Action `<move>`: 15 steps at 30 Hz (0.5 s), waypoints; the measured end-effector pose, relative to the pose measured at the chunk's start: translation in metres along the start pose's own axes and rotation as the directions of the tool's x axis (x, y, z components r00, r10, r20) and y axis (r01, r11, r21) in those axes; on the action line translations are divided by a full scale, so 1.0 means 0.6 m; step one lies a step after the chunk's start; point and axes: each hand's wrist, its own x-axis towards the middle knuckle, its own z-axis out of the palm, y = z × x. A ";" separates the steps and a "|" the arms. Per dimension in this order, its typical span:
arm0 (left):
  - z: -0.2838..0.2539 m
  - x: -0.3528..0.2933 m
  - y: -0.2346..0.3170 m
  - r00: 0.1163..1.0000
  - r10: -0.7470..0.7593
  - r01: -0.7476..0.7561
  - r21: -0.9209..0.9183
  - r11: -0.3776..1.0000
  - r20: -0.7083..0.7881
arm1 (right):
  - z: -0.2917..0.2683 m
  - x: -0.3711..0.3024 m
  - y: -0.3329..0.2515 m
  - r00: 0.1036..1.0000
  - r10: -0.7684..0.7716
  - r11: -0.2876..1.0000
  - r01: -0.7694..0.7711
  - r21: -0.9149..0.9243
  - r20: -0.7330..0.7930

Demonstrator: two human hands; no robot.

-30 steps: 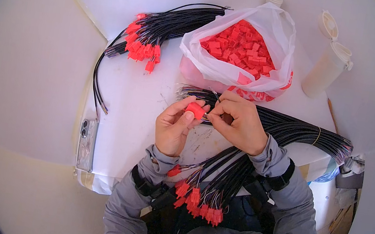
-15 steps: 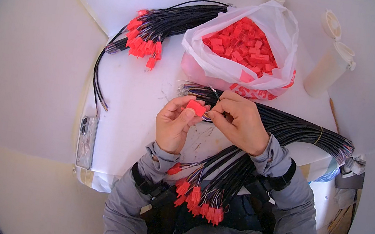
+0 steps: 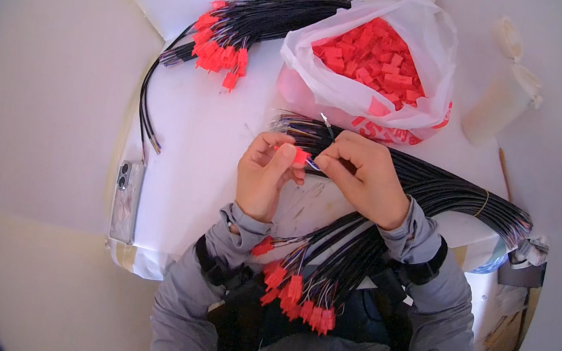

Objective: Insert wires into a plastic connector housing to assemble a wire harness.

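Observation:
Between the thumb and fingers of my left hand (image 3: 260, 180) is a red plastic connector housing (image 3: 302, 157), partly covered by the thumb. My right hand (image 3: 368, 183) pinches thin coloured wires (image 3: 312, 164) at the housing's right side. A cable end with a bare metal tip (image 3: 326, 121) sticks up beside the right fingers. Just beyond both hands lies a tied bundle of black cables (image 3: 433, 178) with stripped ends. Nearer to me, below my wrists, black cables fitted with red connectors (image 3: 291, 293) hang over the table's front edge.
A white plastic bag (image 3: 306, 56) full of red housings (image 3: 374, 62) stands at the back. Left of it lies another bundle of black cables (image 3: 275, 22) with red connectors. A phone (image 3: 126, 203) rests at the left edge, a pale bottle (image 3: 498, 110) at the back right.
The red housing has turned and shifted slightly right in my left fingers, and my thumb covers more of it. My right hand stays at the wires. The whole view has shifted a little.

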 end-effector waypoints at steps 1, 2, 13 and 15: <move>0.000 0.000 0.000 1.000 0.003 -0.003 0.004 1.000 -0.002 | 0.001 -0.001 0.000 0.999 0.040 0.999 -0.040 0.026 0.001; -0.001 0.001 0.000 1.000 0.005 -0.005 0.007 1.000 -0.003 | 0.002 -0.001 0.000 0.997 0.080 0.995 -0.080 0.052 0.002; -0.003 0.000 -0.001 0.998 -0.060 0.060 -0.024 0.998 -0.011 | 0.005 -0.004 0.003 0.988 0.135 0.979 -0.145 0.142 0.080; -0.005 -0.001 0.001 0.997 -0.071 0.072 -0.028 0.997 0.019 | 0.004 -0.002 -0.003 0.979 0.178 0.968 -0.192 0.159 0.098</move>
